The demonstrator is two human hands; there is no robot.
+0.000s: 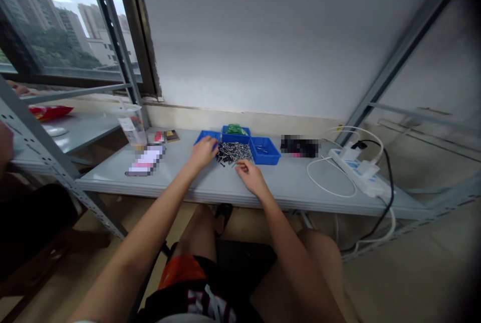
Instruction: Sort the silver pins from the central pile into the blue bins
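A heap of small dark and silver screws (236, 151) lies on the grey tabletop between three blue trays. My left hand (204, 151) is over the left blue tray (203, 135), its fingers bent and close together at the tray's right side. Whatever may be in those fingers is hidden. At the front right edge of the heap, my right hand (251, 175) has its fingers curled and the fingertips drawn together beside the screws; anything held there is too small to make out. Green packets (235, 129) lie in the back tray (236, 138). A few screws lie in the right tray (271, 158).
Left on the table (173, 175) are a phone (146, 161), a plastic cup (132, 130) and a small box (172, 136). To the right lie a blurred black object (299, 146), a power strip (358, 172) and loose cables. Another person (35, 222) sits at far left.
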